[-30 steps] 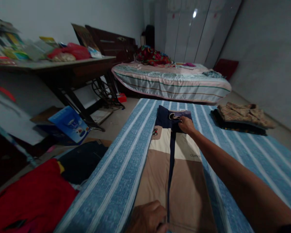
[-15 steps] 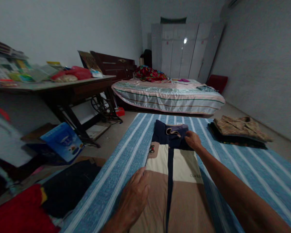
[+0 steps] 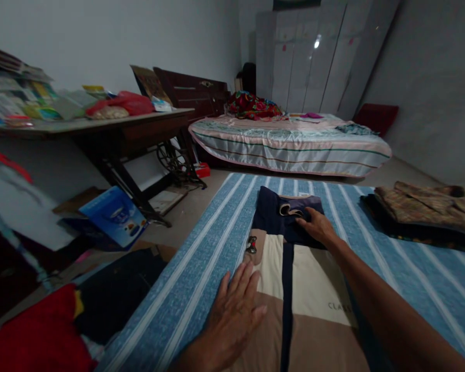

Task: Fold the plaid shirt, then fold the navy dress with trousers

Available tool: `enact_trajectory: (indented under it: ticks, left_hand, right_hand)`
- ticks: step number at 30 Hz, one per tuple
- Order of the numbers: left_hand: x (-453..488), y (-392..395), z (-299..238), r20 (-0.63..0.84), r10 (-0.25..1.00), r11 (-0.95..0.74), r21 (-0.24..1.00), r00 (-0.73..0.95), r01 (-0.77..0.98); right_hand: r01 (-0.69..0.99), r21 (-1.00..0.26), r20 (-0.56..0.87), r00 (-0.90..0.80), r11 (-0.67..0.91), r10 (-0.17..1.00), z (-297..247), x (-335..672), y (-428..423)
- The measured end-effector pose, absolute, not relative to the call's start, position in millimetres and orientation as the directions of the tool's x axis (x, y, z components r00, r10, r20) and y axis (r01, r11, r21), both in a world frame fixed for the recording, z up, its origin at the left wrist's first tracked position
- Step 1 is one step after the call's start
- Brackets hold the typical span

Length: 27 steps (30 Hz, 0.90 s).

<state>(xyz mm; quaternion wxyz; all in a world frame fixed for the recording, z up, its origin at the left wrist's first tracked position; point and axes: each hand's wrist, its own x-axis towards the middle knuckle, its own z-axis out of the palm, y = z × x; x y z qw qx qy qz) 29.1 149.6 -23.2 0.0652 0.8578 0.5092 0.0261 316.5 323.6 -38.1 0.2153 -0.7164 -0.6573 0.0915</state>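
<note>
A colour-block shirt in navy, cream and brown lies front up, its sides folded in, on a blue striped bedsheet. A navy strip runs down its middle, with dark lettering on the cream part and a small dark badge near the left edge. My left hand rests flat on that left edge, fingers spread, just below the badge. At the navy top by the collar, my right hand touches the cloth, thumb and forefinger apart; its other fingers are partly hidden.
Folded brown patterned clothes lie on a dark pile at the right. Left of the sheet are dark clothing, red cloth and a blue box. A cluttered sewing-machine table and another bed stand farther off.
My right hand has moved from the shirt's right shoulder edge inward to beside the collar, its fingers now apart. My left hand has slid up the left edge towards the badge. The view has shifted.
</note>
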Motion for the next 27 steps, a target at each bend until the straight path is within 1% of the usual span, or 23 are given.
enact_trajectory:
  ticks: [2,5,8,10,12,17,22,24,27]
  left_hand:
    - [29.9,149.2,-18.9,-0.025,0.879,-0.469,0.142,0.476,0.872]
    - [32.6,156.8,-13.1,0.041,0.887,-0.461,0.148,0.461,0.875]
    - [38.2,177.9,-8.6,0.111,0.895,-0.445,0.150,0.432,0.883]
    - [43.8,195.9,-7.1,0.111,0.901,-0.432,0.149,0.419,0.890]
    - [49.7,211.7,-7.5,0.078,0.907,-0.421,0.154,0.413,0.894]
    - [59.0,227.0,-14.9,-0.097,0.914,-0.379,0.145,0.395,0.914]
    - [59.0,225.3,-16.7,-0.124,0.909,-0.381,0.132,0.397,0.915]
    - [59.2,225.1,-15.1,-0.138,0.909,-0.377,0.128,0.392,0.918]
    - [60.1,224.8,-12.7,-0.160,0.908,-0.369,0.128,0.386,0.921]
  right_hand:
    - [0.907,-0.420,0.159,0.078,-0.004,0.984,-37.9,317.0,324.7]
    - [0.912,-0.407,0.174,0.033,0.042,0.984,-39.4,318.8,324.9]
    - [0.913,-0.406,0.194,0.034,0.049,0.980,-43.7,320.6,324.6]
    - [0.908,-0.417,0.214,0.046,0.049,0.976,-46.3,321.0,324.3]
    - [0.898,-0.436,0.239,0.054,0.058,0.969,-47.3,320.7,323.9]
    - [0.867,-0.487,0.322,0.061,0.110,0.945,-42.6,318.3,322.4]
    - [0.845,-0.503,0.404,0.044,0.182,0.914,-38.0,315.6,320.2]
    - [0.848,-0.489,0.435,0.034,0.205,0.900,-37.9,315.4,319.4]
    - [0.891,-0.422,0.385,0.006,0.169,0.923,-39.5,316.1,318.4]
